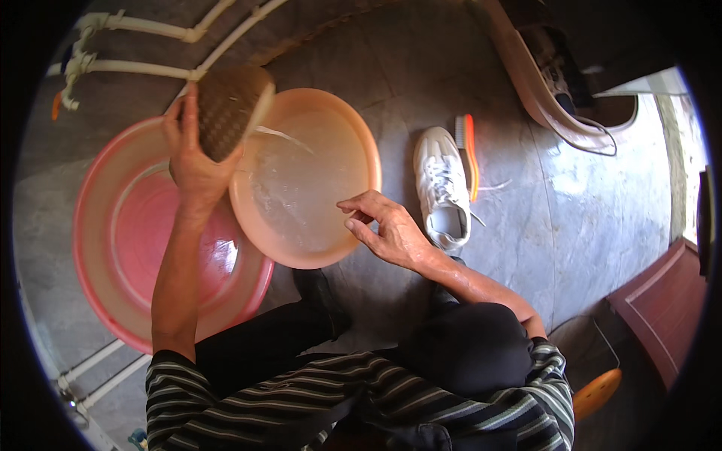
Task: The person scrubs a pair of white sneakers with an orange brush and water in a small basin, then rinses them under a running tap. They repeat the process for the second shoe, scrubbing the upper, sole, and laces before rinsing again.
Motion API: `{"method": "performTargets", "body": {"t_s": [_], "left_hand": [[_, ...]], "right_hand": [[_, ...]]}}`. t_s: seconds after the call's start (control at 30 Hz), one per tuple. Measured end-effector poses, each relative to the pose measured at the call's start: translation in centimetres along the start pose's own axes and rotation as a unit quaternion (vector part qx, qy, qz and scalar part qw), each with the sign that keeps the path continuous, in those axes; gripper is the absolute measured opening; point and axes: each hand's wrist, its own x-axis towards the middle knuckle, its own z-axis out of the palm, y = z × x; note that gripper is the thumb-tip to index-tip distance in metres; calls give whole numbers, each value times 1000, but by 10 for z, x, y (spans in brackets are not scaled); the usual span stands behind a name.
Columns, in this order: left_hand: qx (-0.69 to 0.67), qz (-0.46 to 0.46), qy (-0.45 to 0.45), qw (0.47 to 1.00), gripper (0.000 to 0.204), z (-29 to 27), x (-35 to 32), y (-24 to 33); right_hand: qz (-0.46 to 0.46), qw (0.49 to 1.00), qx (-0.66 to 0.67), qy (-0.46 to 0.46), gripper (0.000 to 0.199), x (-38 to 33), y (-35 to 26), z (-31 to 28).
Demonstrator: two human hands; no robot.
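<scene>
My left hand (194, 161) holds a shoe (228, 107) sole up over the rims of two basins, with water streaming from it. The stream falls into a light orange basin (353, 143) holding soapy water. My right hand (383, 225) hovers at that basin's near right rim, fingers curled loosely and holding nothing. A bigger red basin (113, 240) sits to the left under my left forearm, partly overlapped by the orange one.
A white sneaker (442, 188) lies on the grey stone floor right of the basins, with an orange-backed brush (468, 150) beside it. White pipes (143, 30) run along the upper left. Another basin edge (541, 98) is at the upper right. My dark trousers fill the lower middle.
</scene>
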Motion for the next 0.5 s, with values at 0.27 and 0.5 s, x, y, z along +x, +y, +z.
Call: {"method": "performTargets", "body": {"t_s": [0.27, 0.5], "left_hand": [[-654, -220, -91, 718, 78, 26, 14, -29], [-789, -192, -200, 549, 131, 84, 8, 63]], "right_hand": [[-85, 982, -9, 167, 36, 3, -3, -21], [-9, 994, 54, 99, 97, -3, 2, -40]]}}
